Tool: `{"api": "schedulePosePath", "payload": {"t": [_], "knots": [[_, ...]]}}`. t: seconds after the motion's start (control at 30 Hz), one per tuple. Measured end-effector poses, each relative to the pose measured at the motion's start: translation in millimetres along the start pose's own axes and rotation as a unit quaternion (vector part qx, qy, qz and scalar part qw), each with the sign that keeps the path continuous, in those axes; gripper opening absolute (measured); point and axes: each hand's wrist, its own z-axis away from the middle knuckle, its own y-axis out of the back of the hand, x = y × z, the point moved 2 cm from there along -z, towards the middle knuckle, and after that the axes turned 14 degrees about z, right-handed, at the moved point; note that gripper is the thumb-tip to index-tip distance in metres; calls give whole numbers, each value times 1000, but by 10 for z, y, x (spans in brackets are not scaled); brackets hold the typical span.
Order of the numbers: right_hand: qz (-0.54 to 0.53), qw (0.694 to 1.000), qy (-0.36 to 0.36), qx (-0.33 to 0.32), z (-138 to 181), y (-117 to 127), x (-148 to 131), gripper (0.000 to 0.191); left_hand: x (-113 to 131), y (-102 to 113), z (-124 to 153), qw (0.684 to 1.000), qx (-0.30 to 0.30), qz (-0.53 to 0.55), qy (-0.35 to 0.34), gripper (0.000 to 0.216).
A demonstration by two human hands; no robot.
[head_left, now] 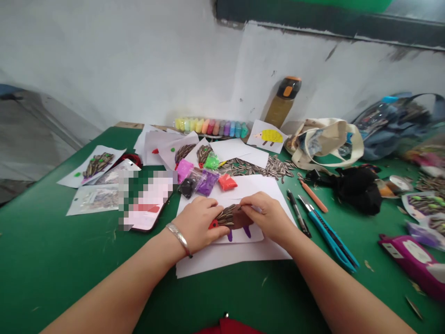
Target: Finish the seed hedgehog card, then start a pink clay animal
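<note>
In the middle of the table a small white card [255, 235] lies on larger white paper [208, 263]. It bears a brown clay body [240, 220], purple legs and a red piece at the left. Striped sunflower seeds [225, 216] cover the body's left part. My left hand [198, 221], a silver bracelet at its wrist, rests on the card's left side, thumb and fingers apart around the seeds. Over the bare brown part, my right hand [266, 214] pinches what looks like a single sunflower seed [242, 206], partly hidden by the fingertips.
Clay packets [207, 182] and a seed pile [278, 167] lie beyond the card. A phone [149, 204] is on the left; a pen [299, 213], blue cutter [330, 234] and orange tool [313, 194] are on the right. A bottle [282, 102] stands by the wall.
</note>
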Motion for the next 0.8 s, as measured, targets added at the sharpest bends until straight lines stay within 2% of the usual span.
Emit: {"api": "schedulePosePath", "payload": {"t": [0.1,0.43,0.8], "knots": [[23,999,31,12,-5,-40,-17,14,4,-4,-8,1000,-3,-2,2,33],[63,996,59,20,-27,-152,-21,11,7,-5,-4,1000,-3,-6,5,35],[104,992,73,10,-11,-196,-36,18,-5,-25,-5,1000,8,-11,1,33]]}}
